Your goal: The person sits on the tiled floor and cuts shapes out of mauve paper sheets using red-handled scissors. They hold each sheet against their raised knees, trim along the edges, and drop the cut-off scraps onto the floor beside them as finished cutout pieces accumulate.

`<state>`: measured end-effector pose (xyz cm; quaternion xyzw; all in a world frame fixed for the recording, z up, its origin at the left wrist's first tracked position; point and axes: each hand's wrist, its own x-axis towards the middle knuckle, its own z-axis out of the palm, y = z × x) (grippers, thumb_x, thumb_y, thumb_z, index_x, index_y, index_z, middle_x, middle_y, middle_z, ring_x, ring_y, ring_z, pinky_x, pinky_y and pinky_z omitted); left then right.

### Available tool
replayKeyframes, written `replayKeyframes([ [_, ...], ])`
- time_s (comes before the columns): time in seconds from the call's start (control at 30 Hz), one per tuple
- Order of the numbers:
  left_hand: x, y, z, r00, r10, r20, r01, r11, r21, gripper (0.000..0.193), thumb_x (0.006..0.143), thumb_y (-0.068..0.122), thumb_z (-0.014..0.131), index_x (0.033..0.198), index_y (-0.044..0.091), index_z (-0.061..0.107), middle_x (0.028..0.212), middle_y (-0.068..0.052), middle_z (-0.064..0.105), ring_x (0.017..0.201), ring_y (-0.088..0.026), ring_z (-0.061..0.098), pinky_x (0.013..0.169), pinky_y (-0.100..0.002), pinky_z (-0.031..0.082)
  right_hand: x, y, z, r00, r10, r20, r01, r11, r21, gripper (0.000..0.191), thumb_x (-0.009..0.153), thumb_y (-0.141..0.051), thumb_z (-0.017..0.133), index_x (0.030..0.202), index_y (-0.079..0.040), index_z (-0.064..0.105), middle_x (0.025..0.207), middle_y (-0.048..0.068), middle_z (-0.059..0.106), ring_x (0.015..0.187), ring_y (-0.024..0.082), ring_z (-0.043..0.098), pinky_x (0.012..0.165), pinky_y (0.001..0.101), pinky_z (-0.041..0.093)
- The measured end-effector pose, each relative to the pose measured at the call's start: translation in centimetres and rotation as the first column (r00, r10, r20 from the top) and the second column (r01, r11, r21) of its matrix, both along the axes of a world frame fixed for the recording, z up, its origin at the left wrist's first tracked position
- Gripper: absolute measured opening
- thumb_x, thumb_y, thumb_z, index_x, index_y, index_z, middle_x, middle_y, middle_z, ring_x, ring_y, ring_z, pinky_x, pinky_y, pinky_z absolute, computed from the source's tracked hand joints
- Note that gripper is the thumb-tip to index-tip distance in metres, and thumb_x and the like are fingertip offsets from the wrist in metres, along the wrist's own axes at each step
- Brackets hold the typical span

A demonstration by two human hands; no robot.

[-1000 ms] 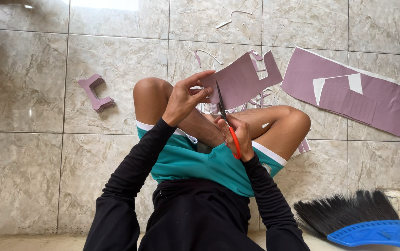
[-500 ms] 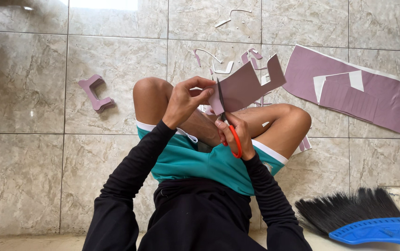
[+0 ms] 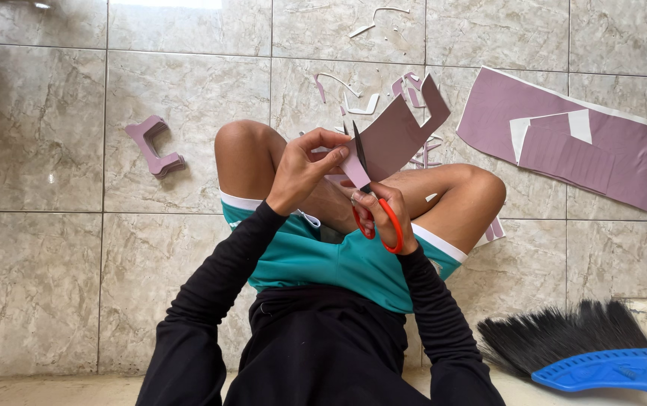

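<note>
You sit cross-legged on the marbled beige tile floor [image 3: 113, 263], with the work held above your lap. Your left hand [image 3: 304, 169] is closed in a pinch on the near edge of the mauve, notched cardboard piece [image 3: 391, 135]; your right hand [image 3: 383, 218] is closed through the loops of the orange-handled scissors [image 3: 372, 203], gripping them. The dark blades are set into the piece's lower edge, so a cut looks to be in progress, not finished. Work already done, judging from the floor: a stack of mauve bracket-shaped cut-outs [image 3: 154, 146] lies well to your left, and thin mauve and white offcuts [image 3: 361, 101] are scattered beyond your knees. What is left: a large mauve sheet with a white fold [image 3: 586, 143] lies at far right, mostly uncut. The held piece's long axis runs diagonally, rising away from you to the right, with its notched end farthest; the blades point away from you, near upright. A blue broom with black bristles [image 3: 579, 353] lies at your right hip.
</note>
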<state>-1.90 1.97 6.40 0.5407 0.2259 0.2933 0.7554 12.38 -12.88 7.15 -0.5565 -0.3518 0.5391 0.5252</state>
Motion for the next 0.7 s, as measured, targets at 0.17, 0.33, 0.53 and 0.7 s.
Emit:
replayKeyframes([
  [0.17, 0.2, -1.1, -1.5, 0.995, 0.091, 0.034, -0.087, 0.991, -0.104, 0.022, 0.101, 0.007, 0.070, 0.119, -0.005, 0.067, 0.109, -0.011, 0.069, 0.096, -0.014, 0.068, 0.086, -0.029, 0.062, -0.2, 0.0, -0.8, 0.997, -0.017, -0.074, 0.017, 1.000, -0.008, 0.042, 0.100, -0.022, 0.053, 0.127, 0.009, 0.061, 0.060, -0.002, 0.041, 0.044, 0.006, 0.038, 0.039, 0.0245, 0.036],
  [0.33, 0.8, -2.7, -2.5, 0.966, 0.189, 0.174, -0.118, 0.930, -0.349, 0.016, 0.098, 0.004, 0.069, 0.111, -0.001, 0.061, 0.105, -0.009, 0.066, 0.090, -0.016, 0.069, 0.078, -0.031, 0.063, -0.6, 0.0, -2.8, 0.991, -0.060, -0.121, 0.058, 0.998, -0.023, 0.037, 0.103, -0.021, 0.055, 0.119, 0.012, 0.061, 0.062, 0.000, 0.044, 0.046, 0.008, 0.039, 0.041, 0.0258, 0.037],
  [0.53, -0.4, -1.6, -1.7, 0.962, 0.220, -0.164, -0.204, 0.973, 0.110, 0.016, 0.094, 0.003, 0.073, 0.102, -0.002, 0.060, 0.110, -0.010, 0.072, 0.096, -0.013, 0.074, 0.080, -0.030, 0.065, -1.7, -0.4, -3.8, 0.992, -0.052, -0.113, 0.051, 0.999, -0.011, 0.034, 0.101, -0.020, 0.053, 0.118, 0.008, 0.062, 0.060, 0.000, 0.042, 0.044, 0.007, 0.037, 0.041, 0.0246, 0.034],
  [0.7, -1.9, -0.2, -0.9, 0.976, 0.200, -0.089, -0.164, 0.936, 0.313, 0.035, 0.094, -0.001, 0.070, 0.129, 0.003, 0.065, 0.130, -0.007, 0.067, 0.106, -0.011, 0.071, 0.090, -0.027, 0.065, -2.7, -0.3, -3.1, 0.997, -0.026, -0.075, 0.025, 1.000, -0.018, 0.035, 0.100, -0.018, 0.053, 0.122, 0.007, 0.065, 0.059, -0.002, 0.041, 0.043, 0.005, 0.035, 0.040, 0.0231, 0.031],
])
